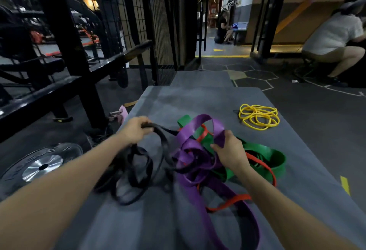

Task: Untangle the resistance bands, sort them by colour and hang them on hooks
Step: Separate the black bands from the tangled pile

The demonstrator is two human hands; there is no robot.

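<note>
A tangle of resistance bands lies on a grey mat. My left hand grips a black band and holds it up off the heap of black loops at the left. My right hand pinches a wide purple band that arches above the pile. Green bands and thin red bands are woven through the purple ones. A separate bundle of thin yellow bands lies apart at the far right of the mat. No hooks are visible.
A weight plate lies on the floor to the left. A black steel rack and wire mesh wall stand left and ahead. A pink item sits by the mat's left edge. One person crouches at far right, another down the corridor.
</note>
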